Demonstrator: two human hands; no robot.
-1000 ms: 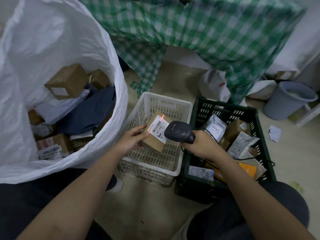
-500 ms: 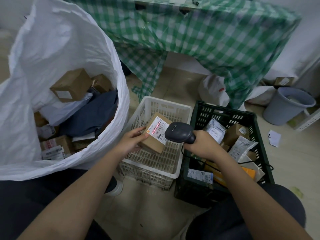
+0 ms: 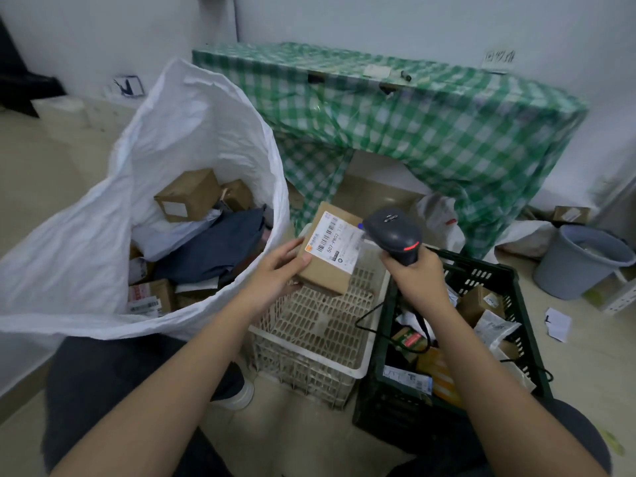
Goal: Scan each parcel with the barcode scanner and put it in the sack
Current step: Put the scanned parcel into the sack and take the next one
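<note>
left hand (image 3: pixel 275 270) grips a labelled cardboard parcel (image 3: pixel 328 254) above the white basket (image 3: pixel 320 325); right hand (image 3: pixel 414 280) curls round the barcode scanner (image 3: pixel 395 235) just beside it. the open white sack (image 3: pixel 165 173) stands left, holding parcels.

sack (image 3: pixel 103 242) left, basket (image 3: pixel 309 342) in middle, crate (image 3: pixel 516 304) right, table (image 3: pixel 413 108) behind

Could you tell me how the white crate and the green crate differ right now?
The white crate looks empty, while the green crate holds parcels. The white crate is pale and scuffed; the green crate is dark. The white crate sits next to the sack; the green crate is farther right. Both are perforated plastic on the floor.
</note>
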